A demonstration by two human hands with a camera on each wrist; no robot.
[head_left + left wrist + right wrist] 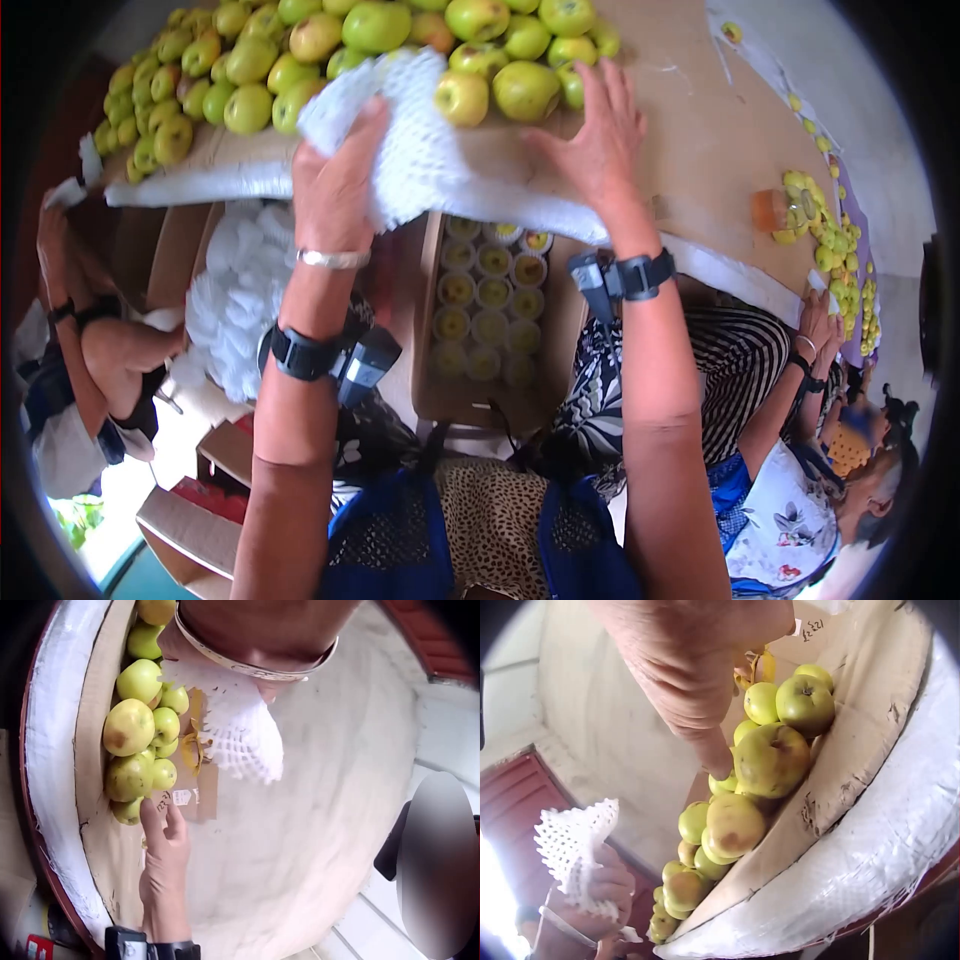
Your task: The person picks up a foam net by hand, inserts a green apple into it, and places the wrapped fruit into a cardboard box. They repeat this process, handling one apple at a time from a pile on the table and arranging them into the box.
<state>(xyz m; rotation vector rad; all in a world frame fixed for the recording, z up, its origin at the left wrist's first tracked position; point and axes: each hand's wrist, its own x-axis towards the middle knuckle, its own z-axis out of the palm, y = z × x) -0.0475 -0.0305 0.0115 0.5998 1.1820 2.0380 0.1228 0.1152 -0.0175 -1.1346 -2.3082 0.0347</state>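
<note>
My left hand (pixel 338 200) grips a white foam fruit net (pixel 418 130), which spreads out over the table edge beside a heap of green-yellow apples (pixel 250 60). The same foam net (pixel 574 847) shows at lower left in the right wrist view, raised beside the row of fruit. My right hand (pixel 602 140) is at the right end of the heap, thumb spread from the fingers, nothing held. Its fingertips are right at the end apples, near a large green apple (pixel 527 91). In the right wrist view, a finger overlaps the apples (pixel 771 760).
Below the table edge stands a cardboard box (pixel 430 385) with rows of apples in cups. A pile of white foam nets (pixel 235 300) lies to its left. A jar (pixel 783 210) and more apples (pixel 838 245) are at right. People sit on both sides.
</note>
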